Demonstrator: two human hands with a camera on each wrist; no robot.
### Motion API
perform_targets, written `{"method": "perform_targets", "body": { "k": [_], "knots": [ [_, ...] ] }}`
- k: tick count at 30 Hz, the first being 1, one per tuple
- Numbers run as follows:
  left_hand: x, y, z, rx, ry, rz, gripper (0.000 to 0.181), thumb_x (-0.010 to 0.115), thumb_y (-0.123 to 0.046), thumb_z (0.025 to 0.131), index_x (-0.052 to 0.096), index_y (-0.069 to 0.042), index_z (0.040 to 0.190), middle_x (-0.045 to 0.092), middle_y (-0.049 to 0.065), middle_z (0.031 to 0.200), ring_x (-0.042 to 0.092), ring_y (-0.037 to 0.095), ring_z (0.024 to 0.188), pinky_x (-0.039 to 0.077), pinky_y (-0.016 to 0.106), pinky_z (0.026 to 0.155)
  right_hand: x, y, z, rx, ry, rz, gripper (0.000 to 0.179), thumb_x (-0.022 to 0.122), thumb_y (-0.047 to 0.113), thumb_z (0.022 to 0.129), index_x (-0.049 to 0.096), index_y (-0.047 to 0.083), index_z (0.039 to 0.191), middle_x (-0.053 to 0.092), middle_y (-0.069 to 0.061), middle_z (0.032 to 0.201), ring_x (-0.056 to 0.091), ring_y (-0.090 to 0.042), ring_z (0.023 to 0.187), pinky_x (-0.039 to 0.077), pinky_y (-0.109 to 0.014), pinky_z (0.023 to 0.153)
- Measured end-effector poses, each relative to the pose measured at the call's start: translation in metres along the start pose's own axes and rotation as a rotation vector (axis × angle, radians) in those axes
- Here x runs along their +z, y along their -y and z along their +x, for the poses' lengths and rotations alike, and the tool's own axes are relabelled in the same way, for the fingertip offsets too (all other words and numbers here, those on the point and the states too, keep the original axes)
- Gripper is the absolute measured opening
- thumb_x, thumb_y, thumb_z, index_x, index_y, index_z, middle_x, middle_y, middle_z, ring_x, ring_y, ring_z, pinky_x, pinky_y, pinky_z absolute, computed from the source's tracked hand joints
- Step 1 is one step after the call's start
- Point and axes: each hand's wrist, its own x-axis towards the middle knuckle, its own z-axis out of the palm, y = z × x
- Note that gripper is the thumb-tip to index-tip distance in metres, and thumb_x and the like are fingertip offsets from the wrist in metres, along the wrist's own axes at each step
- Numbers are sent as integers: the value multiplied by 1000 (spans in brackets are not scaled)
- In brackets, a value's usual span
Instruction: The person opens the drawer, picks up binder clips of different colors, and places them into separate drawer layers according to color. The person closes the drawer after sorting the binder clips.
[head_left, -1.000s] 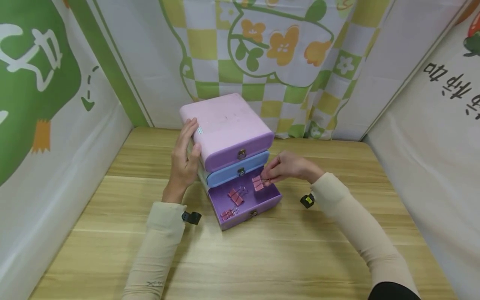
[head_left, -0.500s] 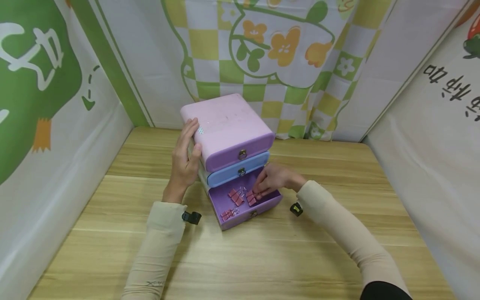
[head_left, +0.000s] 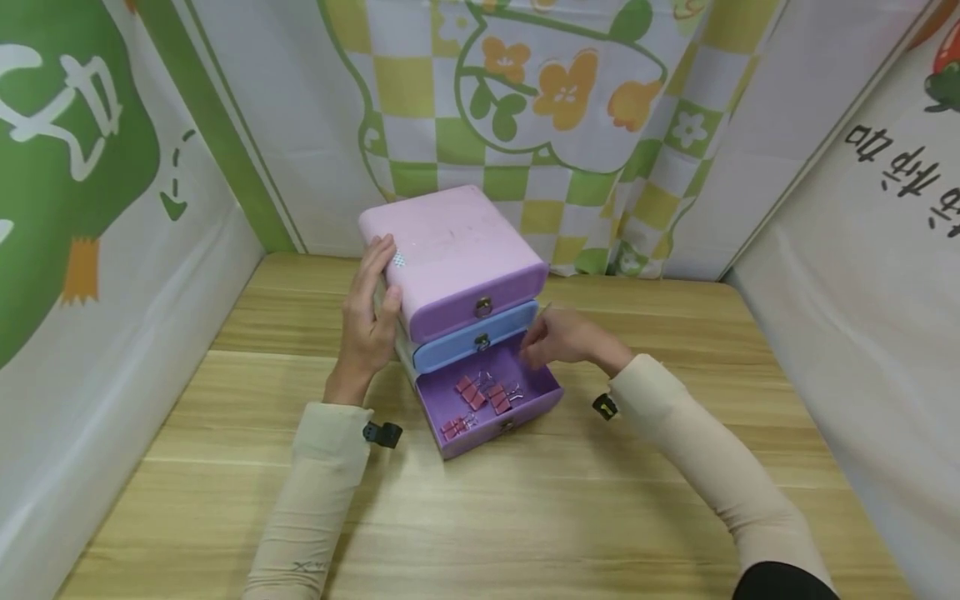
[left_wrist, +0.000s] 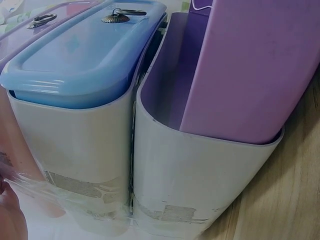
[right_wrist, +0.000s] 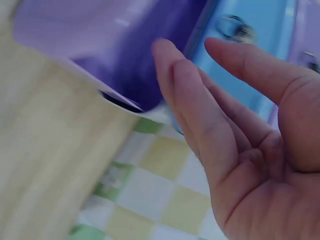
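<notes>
A small drawer cabinet (head_left: 457, 242) with a pink top stands on the table, its purple bottom drawer (head_left: 536, 406) pulled out. Inside that drawer lie three pink binder clips, one at the left front (head_left: 454, 428), a second binder clip (head_left: 471, 392) behind it and a third binder clip (head_left: 500, 398) on the right. My left hand (head_left: 369, 312) rests against the cabinet's left side, fingertips over the top edge. Over the drawer's right rear corner is my right hand (head_left: 562, 336), holding nothing; in the right wrist view its thumb and fingers (right_wrist: 200, 115) are apart.
Above the pulled-out drawer, the blue drawer (head_left: 476, 337) and the purple top drawer (head_left: 480, 307) are pushed in, each with a ring pull. A checked curtain (head_left: 540, 133) hangs behind the cabinet. Wood tabletop (head_left: 525, 525) stretches around it.
My right hand lowered a binder clip into the drawer, let go of it beside the other two, and drew back up and to the right. My left hand stayed put.
</notes>
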Motion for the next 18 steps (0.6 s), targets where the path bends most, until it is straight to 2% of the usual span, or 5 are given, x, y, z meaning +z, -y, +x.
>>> {"method": "perform_targets", "body": {
  "k": [4, 10, 14, 18],
  "knots": [
    [1, 0, 0, 2, -1, -5, 56, 49, -19, 97, 55, 0, 150, 51, 18, 161, 39, 36, 157, 27, 44, 136, -10, 10, -23, -11, -80, 70, 19, 79, 11, 90, 82, 1, 106, 83, -14, 98, 80, -24, 86, 69, -38, 83],
    [1, 0, 0, 6, -3, -14, 56, 50, -20, 97, 55, 0, 150, 52, 18, 161, 39, 36, 157, 28, 44, 136, -2, 5, -57, -52, -124, 64, 20, 80, 18, 91, 83, 6, 107, 83, -8, 97, 77, -16, 82, 67, -31, 76],
    [1, 0, 0, 9, -4, -13, 56, 50, -22, 98, 55, 0, 150, 52, 19, 161, 39, 37, 157, 28, 44, 136, 15, -8, -74, -42, -105, 148, 23, 79, 19, 92, 82, 4, 110, 83, -7, 96, 78, -17, 84, 67, -30, 79],
    [1, 1, 1, 11, -6, -8, 57, 49, -22, 98, 55, 0, 150, 51, 18, 161, 39, 37, 157, 28, 44, 136, 38, -23, -81, -8, -46, 313, 27, 75, 15, 96, 78, -4, 114, 83, -14, 98, 81, -29, 91, 69, -36, 86]
  ]
}}
